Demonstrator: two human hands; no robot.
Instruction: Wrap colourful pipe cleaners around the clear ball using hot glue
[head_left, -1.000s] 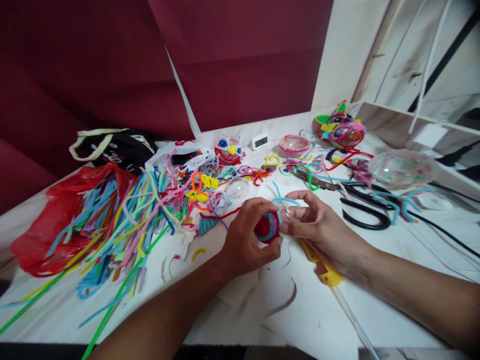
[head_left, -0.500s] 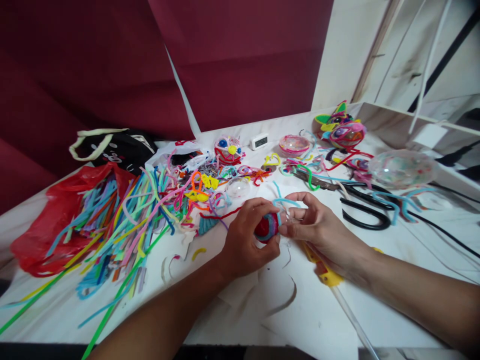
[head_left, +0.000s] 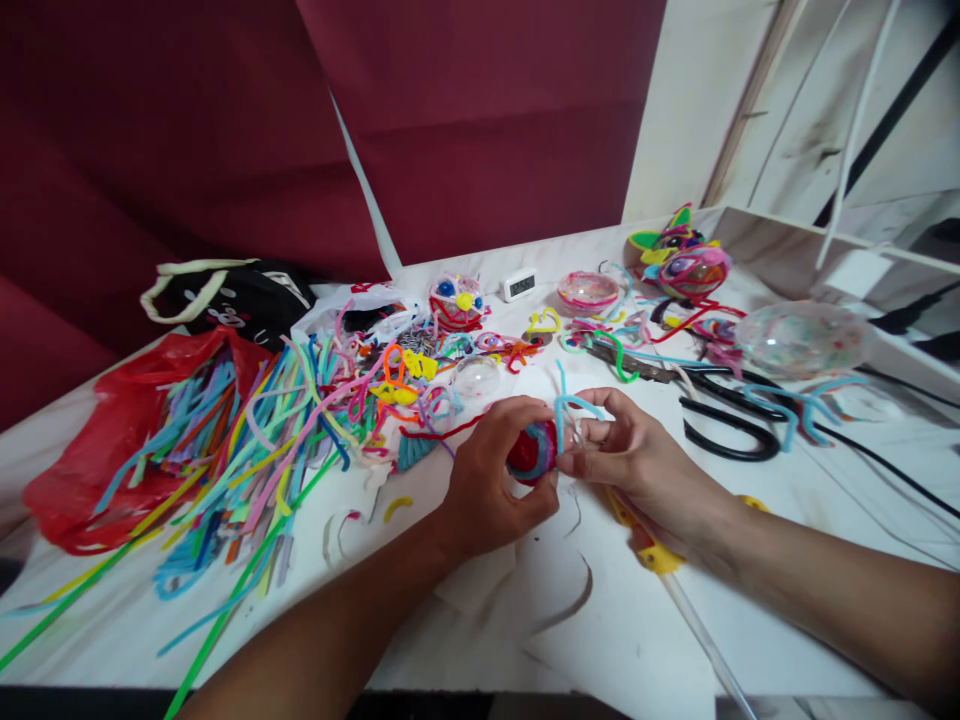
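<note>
My left hand (head_left: 499, 470) is closed round a small ball (head_left: 531, 455) wrapped in red, blue and purple fuzzy strands. A light blue pipe cleaner (head_left: 561, 405) stands up at the ball's right side, with one end bent out to the right. My right hand (head_left: 626, 445) pinches this pipe cleaner between thumb and fingers, close against the ball. Under my right forearm, partly hidden, lies a yellow glue gun (head_left: 658, 555) with a clear glue stick (head_left: 705, 635) running out of its back.
Many loose pipe cleaners (head_left: 270, 470) spill from a red plastic bag (head_left: 82, 470) on the left. Large black-handled scissors (head_left: 731, 445) lie to the right. Behind are a decorated ball (head_left: 456, 300), a small clock (head_left: 519, 285) and clear plastic half-shells (head_left: 806, 338).
The light blue pipe cleaner now stands more upright and shows more of its length at the ball's side. Both hands have stayed in nearly the same place.
</note>
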